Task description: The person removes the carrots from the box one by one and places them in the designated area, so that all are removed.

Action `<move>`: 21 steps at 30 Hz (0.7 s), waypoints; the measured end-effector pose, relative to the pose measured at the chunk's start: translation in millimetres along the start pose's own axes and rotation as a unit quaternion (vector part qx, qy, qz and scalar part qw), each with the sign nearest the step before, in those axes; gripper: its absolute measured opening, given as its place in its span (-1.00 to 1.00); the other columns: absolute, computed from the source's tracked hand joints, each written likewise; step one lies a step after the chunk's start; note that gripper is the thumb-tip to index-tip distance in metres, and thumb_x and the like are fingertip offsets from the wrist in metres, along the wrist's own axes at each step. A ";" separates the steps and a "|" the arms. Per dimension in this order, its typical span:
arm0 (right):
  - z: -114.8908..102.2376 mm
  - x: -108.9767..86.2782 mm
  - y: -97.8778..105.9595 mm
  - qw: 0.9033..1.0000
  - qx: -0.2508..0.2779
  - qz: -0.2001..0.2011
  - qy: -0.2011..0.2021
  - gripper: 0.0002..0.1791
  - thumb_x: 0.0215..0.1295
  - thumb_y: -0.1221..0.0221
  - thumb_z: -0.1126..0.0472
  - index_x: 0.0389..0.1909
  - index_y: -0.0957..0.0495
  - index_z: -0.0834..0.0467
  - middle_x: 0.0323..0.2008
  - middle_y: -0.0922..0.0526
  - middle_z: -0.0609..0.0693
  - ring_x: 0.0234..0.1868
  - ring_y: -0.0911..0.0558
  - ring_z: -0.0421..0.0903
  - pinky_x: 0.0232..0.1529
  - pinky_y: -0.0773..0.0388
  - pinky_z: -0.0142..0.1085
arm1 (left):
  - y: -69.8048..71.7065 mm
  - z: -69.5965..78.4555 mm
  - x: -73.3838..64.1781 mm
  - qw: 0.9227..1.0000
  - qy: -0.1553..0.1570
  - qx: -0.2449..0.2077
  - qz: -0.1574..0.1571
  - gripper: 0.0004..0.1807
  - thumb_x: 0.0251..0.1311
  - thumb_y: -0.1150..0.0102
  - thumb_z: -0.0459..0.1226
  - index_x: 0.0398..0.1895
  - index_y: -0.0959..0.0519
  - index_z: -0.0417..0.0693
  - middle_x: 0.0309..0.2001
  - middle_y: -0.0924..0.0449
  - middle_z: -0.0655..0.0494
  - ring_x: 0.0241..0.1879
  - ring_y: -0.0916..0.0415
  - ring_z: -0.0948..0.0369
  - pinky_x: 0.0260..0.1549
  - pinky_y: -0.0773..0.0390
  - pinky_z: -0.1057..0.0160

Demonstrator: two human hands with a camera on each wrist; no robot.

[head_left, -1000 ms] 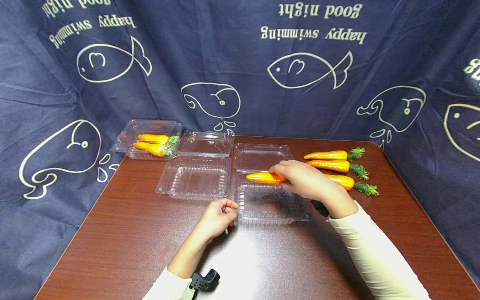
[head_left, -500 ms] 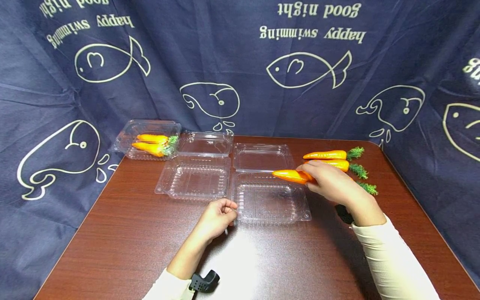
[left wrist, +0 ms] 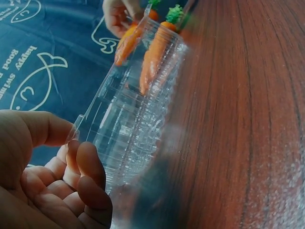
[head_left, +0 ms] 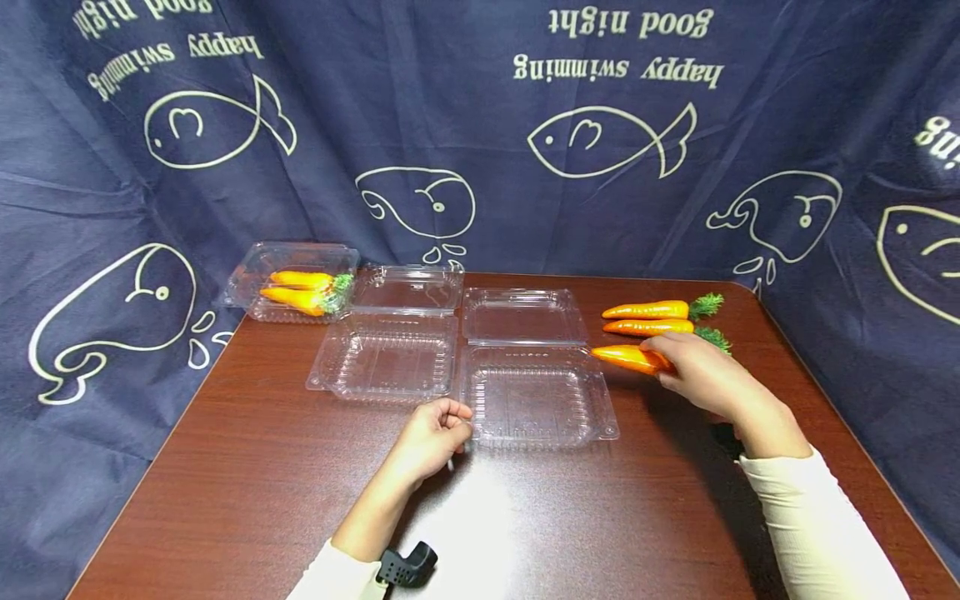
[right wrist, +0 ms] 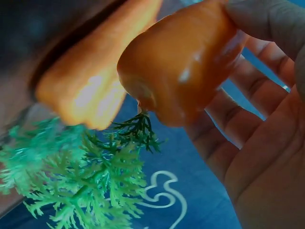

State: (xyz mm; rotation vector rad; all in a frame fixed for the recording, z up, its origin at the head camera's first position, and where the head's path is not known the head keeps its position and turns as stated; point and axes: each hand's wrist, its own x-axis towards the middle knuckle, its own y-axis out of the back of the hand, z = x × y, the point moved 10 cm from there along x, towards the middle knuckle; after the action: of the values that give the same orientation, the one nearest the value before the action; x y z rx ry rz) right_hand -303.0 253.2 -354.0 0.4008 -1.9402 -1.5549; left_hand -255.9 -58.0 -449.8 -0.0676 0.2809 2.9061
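Head view, with the clock set on the middle of the box (head_left: 534,404) you are working at: the carrot (head_left: 626,358) in your right hand (head_left: 705,379) lies at 2 o'clock, its tip at or just off the rim's corner. A second ago it was over the box's 12 o'clock edge, so your hand has carried it outward, towards the two other carrots (head_left: 647,310), also at 2 o'clock. Finding: for the work in hand, I judge this a step away from loading; the carrot is outside the box. Whether it touches the table (head_left: 600,500) cannot be told.

Your right-wrist view confirms your thumb and fingers grip the carrot near its thick end. Your left hand (head_left: 437,437), at 8 o'clock, is unmoved; the left-wrist view shows it pinching the box's rim. The lid (head_left: 525,317) lies back at 12 o'clock.

The second box (head_left: 390,362), between 9 and 10, also lies open. The third box (head_left: 300,254), at 10, contains two carrots.
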 end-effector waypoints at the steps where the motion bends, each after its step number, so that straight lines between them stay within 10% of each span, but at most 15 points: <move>1: 2.3 -2.4 -1.2 1.000 -0.002 0.002 0.004 -0.58 -0.13 -0.39 0.50 -0.15 -0.59 0.28 -0.30 -0.62 0.06 -0.22 -0.61 0.12 -0.15 -0.50 0.05 | 0.3 0.0 0.0 1.000 0.000 0.001 0.001 -0.73 0.08 -0.07 -0.52 -0.12 -0.51 -0.47 -0.53 -0.47 0.07 -0.59 -0.41 0.24 -0.68 -0.34 0.46; 21: 31.0 -24.5 -31.7 1.000 -0.022 0.002 0.002 -0.56 -0.20 -0.41 0.51 -0.19 -0.57 0.29 -0.29 -0.63 0.14 -0.18 -0.59 0.22 -0.11 -0.48 0.12 | 0.7 3.3 -0.8 1.000 -0.012 0.009 0.002 -0.73 0.05 -0.06 -0.53 -0.14 -0.52 -0.48 -0.56 -0.46 0.11 -0.61 -0.41 0.25 -0.72 -0.32 0.46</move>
State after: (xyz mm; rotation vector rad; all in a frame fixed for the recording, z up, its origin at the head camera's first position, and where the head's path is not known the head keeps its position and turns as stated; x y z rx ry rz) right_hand -308.1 283.0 -394.7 0.3825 -1.8985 -1.5904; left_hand -255.4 -58.2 -446.3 -0.0296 0.3035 2.9050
